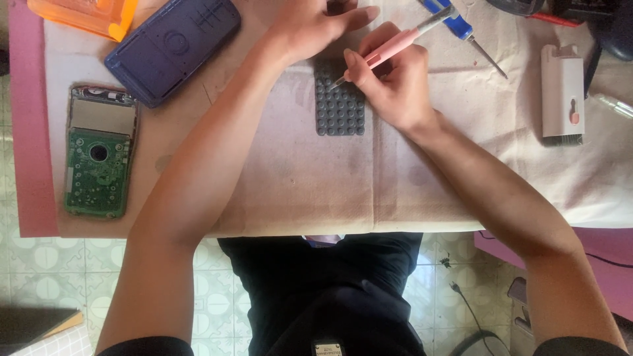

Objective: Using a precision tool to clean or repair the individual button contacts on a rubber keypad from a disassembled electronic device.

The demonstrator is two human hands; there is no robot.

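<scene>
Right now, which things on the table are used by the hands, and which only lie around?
In use:
- grey rubber keypad, held down by the left hand
- pink pen-shaped tool, gripped in the right hand, tip on the keypad

Lying about:
- green circuit board
- dark blue casing
- orange plastic piece
- blue screwdriver
- white brush tool

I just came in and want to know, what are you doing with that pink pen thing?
A person is working at a cloth-covered table. The right hand holds a thin pink tool with its tip on a grey rubber keypad. The left hand presses down at the keypad's top edge. To the left lie an opened device with a green circuit board and a dark blue case cover. A blue screwdriver lies nearby.
</scene>
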